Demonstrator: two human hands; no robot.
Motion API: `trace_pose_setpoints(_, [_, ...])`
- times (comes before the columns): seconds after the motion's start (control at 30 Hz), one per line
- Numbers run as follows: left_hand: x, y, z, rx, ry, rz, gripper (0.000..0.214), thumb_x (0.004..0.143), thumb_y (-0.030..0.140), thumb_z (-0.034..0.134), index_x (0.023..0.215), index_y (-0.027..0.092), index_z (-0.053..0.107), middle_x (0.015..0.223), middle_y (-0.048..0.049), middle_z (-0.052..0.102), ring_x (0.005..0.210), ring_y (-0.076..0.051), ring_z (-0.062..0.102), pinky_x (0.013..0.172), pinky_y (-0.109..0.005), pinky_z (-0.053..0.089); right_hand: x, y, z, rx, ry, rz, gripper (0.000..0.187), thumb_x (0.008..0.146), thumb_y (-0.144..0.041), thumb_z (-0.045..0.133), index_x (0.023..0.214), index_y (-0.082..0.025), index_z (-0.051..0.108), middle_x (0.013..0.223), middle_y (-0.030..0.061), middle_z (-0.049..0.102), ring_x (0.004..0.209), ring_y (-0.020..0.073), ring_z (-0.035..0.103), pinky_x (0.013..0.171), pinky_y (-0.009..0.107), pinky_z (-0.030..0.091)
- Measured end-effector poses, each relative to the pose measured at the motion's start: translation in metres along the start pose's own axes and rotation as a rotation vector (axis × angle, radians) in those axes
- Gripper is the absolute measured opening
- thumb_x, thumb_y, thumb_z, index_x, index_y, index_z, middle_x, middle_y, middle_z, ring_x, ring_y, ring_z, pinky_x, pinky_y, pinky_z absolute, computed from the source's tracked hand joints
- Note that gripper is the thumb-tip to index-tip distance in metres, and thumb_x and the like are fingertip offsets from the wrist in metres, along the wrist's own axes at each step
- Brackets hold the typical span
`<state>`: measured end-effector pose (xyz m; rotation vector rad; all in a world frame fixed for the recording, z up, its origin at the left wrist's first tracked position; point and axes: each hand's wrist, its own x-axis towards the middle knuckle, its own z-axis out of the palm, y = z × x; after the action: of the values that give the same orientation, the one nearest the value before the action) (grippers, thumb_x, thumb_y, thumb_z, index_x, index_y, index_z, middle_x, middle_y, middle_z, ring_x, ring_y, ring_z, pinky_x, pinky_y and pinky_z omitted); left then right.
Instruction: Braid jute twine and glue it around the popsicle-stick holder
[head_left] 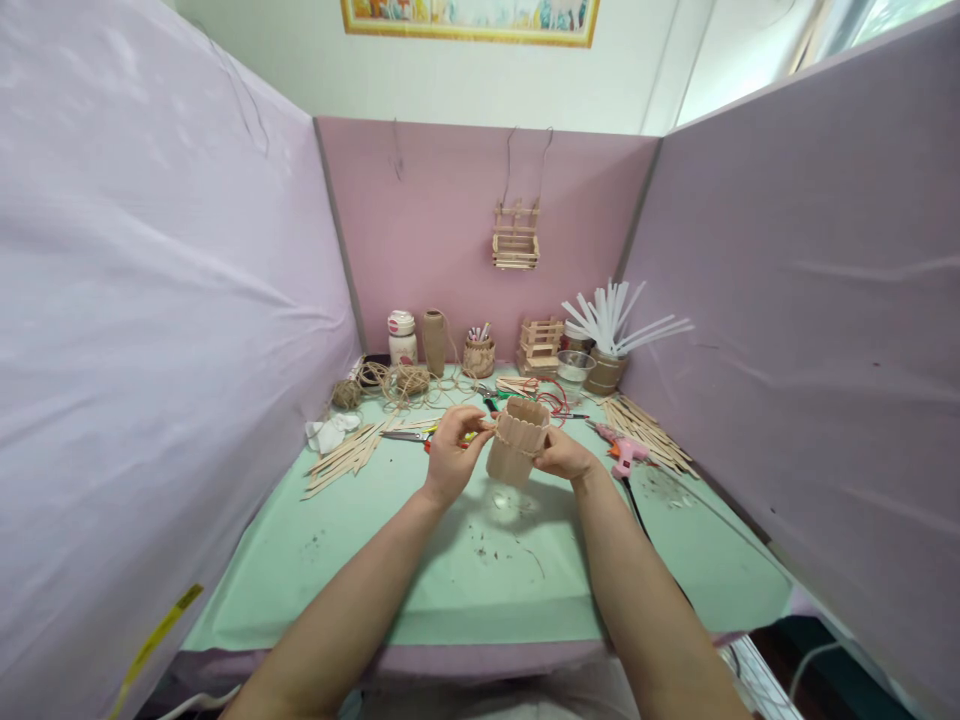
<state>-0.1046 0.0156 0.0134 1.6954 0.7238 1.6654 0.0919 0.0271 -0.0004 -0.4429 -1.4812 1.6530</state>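
Note:
A small cup made of wooden craft sticks (pixel 517 442) is held up over the green table, its open top tilted a little toward me. A raised band runs around its upper part. My right hand (pixel 564 455) grips the cup from the right side, fingers partly hidden behind it. My left hand (pixel 456 450) is at the cup's left edge, thumb and forefinger pinched together beside the band. What lies between those fingertips is too small to make out. Just behind the left hand lie scissors (pixel 407 436), partly covered by it.
A pink glue gun (pixel 628 452) with a black cord rests at right, near loose craft sticks (pixel 652 435). More sticks (pixel 349 460) and tangled twine (pixel 411 380) lie left. White sticks (pixel 611 320) stand in a pot at the back. A small stick rack (pixel 516 245) hangs behind.

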Motion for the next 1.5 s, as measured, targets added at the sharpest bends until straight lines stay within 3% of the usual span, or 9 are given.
trace_pose_setpoints(0.17, [0.001, 0.010, 0.008, -0.272, 0.000, -0.385, 0.035, 0.065, 0.028, 0.074, 0.092, 0.021, 0.052, 0.072, 0.0002, 0.066, 0.069, -0.014, 0.063, 0.059, -0.024, 0.048, 0.001, 0.005, 0.001, 0.105, -0.040, 0.018, 0.087, 0.048, -0.039, 0.086, 0.127, -0.021, 0.053, 0.132, 0.0126, 0.054, 0.119, 0.0268, 0.051, 0.099, 0.041, 0.039])
trace_pose_setpoints(0.3, [0.002, 0.015, 0.011, -0.330, 0.048, -0.469, 0.041, 0.058, 0.027, 0.078, 0.090, 0.020, 0.052, 0.072, -0.0001, 0.067, 0.068, -0.014, 0.063, 0.058, -0.023, 0.046, 0.003, 0.012, 0.001, 0.156, -0.064, 0.033, 0.088, 0.048, -0.042, 0.085, 0.128, -0.022, 0.053, 0.135, 0.0115, 0.050, 0.122, 0.0260, 0.049, 0.100, 0.042, 0.038])
trace_pose_setpoints(0.43, [0.001, 0.016, 0.010, -0.358, 0.044, -0.458, 0.041, 0.059, 0.027, 0.078, 0.090, 0.019, 0.053, 0.070, 0.0004, 0.065, 0.070, -0.014, 0.064, 0.062, -0.025, 0.047, 0.003, 0.017, 0.000, 0.136, -0.047, 0.041, 0.092, 0.044, -0.046, 0.086, 0.127, -0.025, 0.052, 0.135, 0.0117, 0.050, 0.120, 0.0269, 0.050, 0.100, 0.044, 0.037])
trace_pose_setpoints(0.67, [-0.006, 0.025, 0.008, -0.377, -0.150, -0.238, 0.032, 0.069, 0.021, 0.073, 0.093, 0.020, 0.052, 0.081, -0.0007, 0.060, 0.074, -0.012, 0.062, 0.072, -0.027, 0.049, -0.004, 0.017, -0.006, 0.039, -0.078, -0.066, 0.091, 0.038, -0.046, 0.088, 0.122, -0.030, 0.054, 0.123, 0.0051, 0.057, 0.112, 0.0233, 0.054, 0.098, 0.040, 0.040])
trace_pose_setpoints(0.8, [-0.008, 0.027, 0.008, -0.309, -0.165, -0.103, 0.029, 0.070, 0.021, 0.072, 0.093, 0.019, 0.055, 0.101, -0.0036, 0.051, 0.074, -0.010, 0.061, 0.072, -0.027, 0.050, -0.006, 0.015, -0.007, -0.025, -0.038, -0.103, 0.093, 0.036, -0.047, 0.088, 0.120, -0.029, 0.055, 0.118, 0.0052, 0.059, 0.110, 0.0238, 0.055, 0.096, 0.039, 0.042])
trace_pose_setpoints(1.03, [-0.005, 0.021, 0.006, -0.210, -0.164, 0.016, 0.013, 0.076, 0.019, 0.065, 0.088, 0.018, 0.059, 0.093, -0.0036, 0.050, 0.076, -0.010, 0.057, 0.074, -0.027, 0.049, -0.004, 0.012, -0.007, -0.029, -0.073, -0.045, 0.093, 0.041, -0.047, 0.087, 0.124, -0.026, 0.053, 0.124, 0.0087, 0.057, 0.117, 0.0261, 0.052, 0.100, 0.041, 0.038])
trace_pose_setpoints(1.13, [-0.001, 0.012, 0.002, -0.141, -0.128, -0.007, 0.010, 0.076, 0.020, 0.065, 0.084, 0.018, 0.061, 0.091, -0.0037, 0.051, 0.079, -0.011, 0.057, 0.075, -0.027, 0.049, -0.002, 0.009, -0.004, -0.033, -0.032, 0.025, 0.092, 0.043, -0.041, 0.088, 0.126, -0.022, 0.052, 0.128, 0.0112, 0.055, 0.120, 0.0281, 0.050, 0.099, 0.042, 0.039])
trace_pose_setpoints(1.33, [0.006, -0.016, -0.008, 0.030, -0.070, -0.232, 0.023, 0.072, 0.021, 0.065, 0.094, 0.019, 0.059, 0.105, -0.0048, 0.052, 0.073, -0.009, 0.061, 0.067, -0.025, 0.051, 0.004, 0.011, -0.007, -0.121, 0.088, 0.074, 0.089, 0.051, -0.026, 0.086, 0.130, -0.024, 0.046, 0.131, 0.0098, 0.053, 0.119, 0.0259, 0.050, 0.098, 0.040, 0.040])
trace_pose_setpoints(1.5, [0.007, -0.039, -0.011, 0.129, -0.095, -0.266, 0.014, 0.069, 0.014, 0.062, 0.083, 0.017, 0.062, 0.084, -0.0036, 0.061, 0.074, -0.014, 0.061, 0.071, -0.028, 0.050, 0.008, 0.018, -0.011, -0.238, 0.158, 0.084, 0.088, 0.052, -0.022, 0.084, 0.130, -0.024, 0.043, 0.127, 0.0078, 0.056, 0.115, 0.0229, 0.052, 0.097, 0.037, 0.040])
